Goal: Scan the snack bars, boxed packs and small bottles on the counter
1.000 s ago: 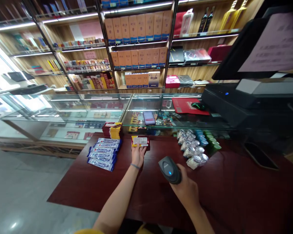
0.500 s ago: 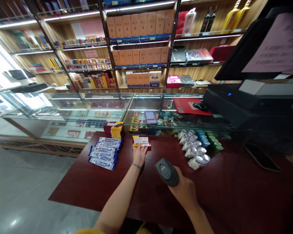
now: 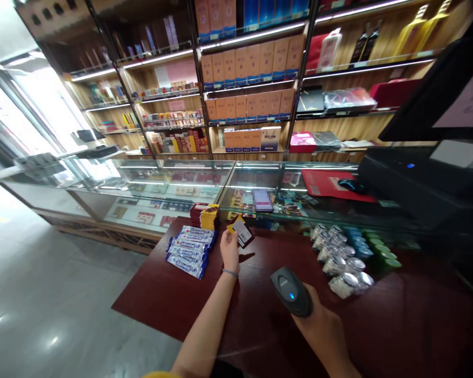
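My left hand [image 3: 229,249] is closed on one end of a flat red and yellow packet [image 3: 242,232], tilted, with a white barcode label facing up. My right hand [image 3: 319,323] grips a dark grey barcode scanner [image 3: 290,291], on which a small blue light shows. Its front end points toward the packet, with a gap between them. Left of my left hand, blue and white wrapped bars [image 3: 189,252] lie in an overlapping row. A stack of red and yellow packets [image 3: 205,215] stands just behind them.
Several silver-lidded jars [image 3: 341,257], blue cans [image 3: 358,242] and green cans [image 3: 382,249] stand on the dark red table [image 3: 260,315] at right. Behind runs a glass display counter [image 3: 173,181] with a red mat [image 3: 335,185] and mouse [image 3: 351,185]. A black monitor [image 3: 421,100] rises at right.
The packet in my left hand has turned from level to slanted and lifted at its left end. A blue light now shows on the scanner. The whole view has shifted left.
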### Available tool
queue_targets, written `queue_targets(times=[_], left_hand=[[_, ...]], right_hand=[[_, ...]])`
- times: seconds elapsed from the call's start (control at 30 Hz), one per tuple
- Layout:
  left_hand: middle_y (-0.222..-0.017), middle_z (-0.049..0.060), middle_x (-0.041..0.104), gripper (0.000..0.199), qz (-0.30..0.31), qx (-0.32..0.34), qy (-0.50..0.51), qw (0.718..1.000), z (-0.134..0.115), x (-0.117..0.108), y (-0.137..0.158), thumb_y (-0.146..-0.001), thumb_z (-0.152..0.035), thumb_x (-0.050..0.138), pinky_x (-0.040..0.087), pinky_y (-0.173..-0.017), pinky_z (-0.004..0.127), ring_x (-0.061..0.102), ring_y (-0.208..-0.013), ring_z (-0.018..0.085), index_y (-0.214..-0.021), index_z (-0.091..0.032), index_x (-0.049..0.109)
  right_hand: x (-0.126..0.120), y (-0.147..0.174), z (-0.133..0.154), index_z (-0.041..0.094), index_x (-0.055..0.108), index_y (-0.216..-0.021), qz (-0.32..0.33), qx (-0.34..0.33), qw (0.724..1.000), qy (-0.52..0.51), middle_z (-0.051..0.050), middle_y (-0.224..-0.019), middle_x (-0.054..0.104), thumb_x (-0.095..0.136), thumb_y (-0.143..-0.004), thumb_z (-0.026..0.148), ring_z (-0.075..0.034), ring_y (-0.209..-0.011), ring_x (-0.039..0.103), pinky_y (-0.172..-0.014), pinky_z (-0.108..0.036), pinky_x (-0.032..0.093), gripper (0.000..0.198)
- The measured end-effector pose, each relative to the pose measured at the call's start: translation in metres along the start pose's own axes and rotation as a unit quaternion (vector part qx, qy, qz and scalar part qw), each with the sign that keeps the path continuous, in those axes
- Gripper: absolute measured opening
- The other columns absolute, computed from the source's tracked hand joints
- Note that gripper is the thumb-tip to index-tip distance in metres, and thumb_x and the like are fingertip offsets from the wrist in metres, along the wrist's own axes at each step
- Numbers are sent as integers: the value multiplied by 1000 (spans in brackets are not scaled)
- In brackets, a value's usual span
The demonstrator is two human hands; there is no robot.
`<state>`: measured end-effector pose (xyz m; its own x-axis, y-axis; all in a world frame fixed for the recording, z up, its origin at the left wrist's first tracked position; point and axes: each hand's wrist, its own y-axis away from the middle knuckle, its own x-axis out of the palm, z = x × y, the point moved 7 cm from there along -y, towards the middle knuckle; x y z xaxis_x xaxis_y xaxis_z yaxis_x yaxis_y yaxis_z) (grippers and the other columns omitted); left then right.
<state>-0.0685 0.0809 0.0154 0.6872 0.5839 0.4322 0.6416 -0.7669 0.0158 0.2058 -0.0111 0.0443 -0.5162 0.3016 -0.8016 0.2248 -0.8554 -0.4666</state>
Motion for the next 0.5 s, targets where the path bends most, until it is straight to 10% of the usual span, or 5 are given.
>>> queue_targets(times=[0.23,0.5], left_hand=[[-104,6,72,19,-32,228,-164,959,-109,-39,-22,-81,-30,72,46,-101,37,64,-106,25,-99,-23,75],[-114,5,71,25,125,320,-399,850,-175,-43,-71,-82,-20,69,26,-119,45,56,-123,29,-101,-33,77]], right_hand=[[4,-1,-10,22,51,-120,-7,-7,1000,2,-3,-74,73,48,-87,41,-25,-56,69,-51,-32,45,38],[1,-2,-8,22,52,-118,-11,5,1000,25,-4,-71,72,44,-89,41,-25,-51,66,-52,-33,46,36]])
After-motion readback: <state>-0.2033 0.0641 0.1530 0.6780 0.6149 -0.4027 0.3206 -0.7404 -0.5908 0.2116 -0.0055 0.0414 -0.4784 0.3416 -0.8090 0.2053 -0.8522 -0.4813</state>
